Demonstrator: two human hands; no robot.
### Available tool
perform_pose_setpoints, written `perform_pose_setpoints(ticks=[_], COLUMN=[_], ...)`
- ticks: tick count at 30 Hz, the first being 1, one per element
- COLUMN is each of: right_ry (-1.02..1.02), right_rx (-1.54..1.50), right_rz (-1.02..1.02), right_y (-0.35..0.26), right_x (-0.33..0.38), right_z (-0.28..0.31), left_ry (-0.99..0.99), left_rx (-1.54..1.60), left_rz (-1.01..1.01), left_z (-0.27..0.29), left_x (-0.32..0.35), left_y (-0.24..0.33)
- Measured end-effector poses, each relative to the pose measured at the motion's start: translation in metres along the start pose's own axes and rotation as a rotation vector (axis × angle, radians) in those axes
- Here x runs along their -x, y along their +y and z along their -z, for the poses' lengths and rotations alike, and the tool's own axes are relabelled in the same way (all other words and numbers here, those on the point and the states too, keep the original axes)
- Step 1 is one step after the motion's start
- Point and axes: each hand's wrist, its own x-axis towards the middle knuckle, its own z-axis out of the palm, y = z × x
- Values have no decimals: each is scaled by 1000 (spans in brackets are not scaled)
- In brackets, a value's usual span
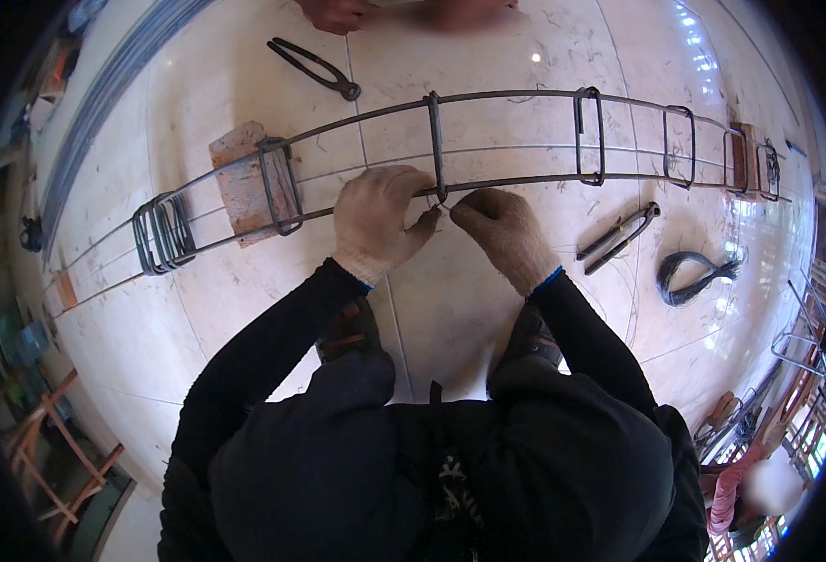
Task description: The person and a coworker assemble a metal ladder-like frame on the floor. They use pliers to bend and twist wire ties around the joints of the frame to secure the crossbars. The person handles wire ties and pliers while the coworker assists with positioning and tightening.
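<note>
A long rebar cage lies across the tiled floor in front of me, with rectangular stirrups around its bars. My left hand (383, 221), in a pale knit glove, curls around the near rebar (516, 181) just left of the middle stirrup (436, 145). Its thumb points toward the joint. My right hand (505, 234), gloved too, pinches a thin tie wire (445, 207) where that stirrup meets the near bar. The wire's far end is too small to make out. Both hands are close together, almost touching at the joint.
Pincers (314, 68) lie beyond the cage, and a second pair of pincers (619, 237) is right of my hand beside a tie-wire bundle (684, 279). A brick-like block (235, 192) supports the cage. Gathered stirrups (163, 234) hang at left. Another person's hand (336, 13) shows at top.
</note>
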Motion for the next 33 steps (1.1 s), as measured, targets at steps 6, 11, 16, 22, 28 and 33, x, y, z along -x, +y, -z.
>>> perform_pose_setpoints(ticks=[6, 11, 16, 22, 28, 33], right_ry=[48, 16, -2, -21, -101, -80], right_rx=[-1, -19, -41, -47, 52, -357], right_rz=[17, 19, 28, 16, 126, -184], right_y=[7, 10, 12, 12, 1, -9], right_x=[0, 2, 1, 2, 3, 8], right_z=[-4, -1, -3, -2, 12, 2], left_ry=[100, -231, -300, -404, -281, -233], left_rx=[-200, 238, 631, 712, 576, 534], left_rz=[-57, 628, 930, 764, 609, 566], left_z=[6, 8, 7, 4, -7, -14], left_x=[18, 26, 21, 21, 30, 33], left_y=[28, 50, 44, 24, 23, 19])
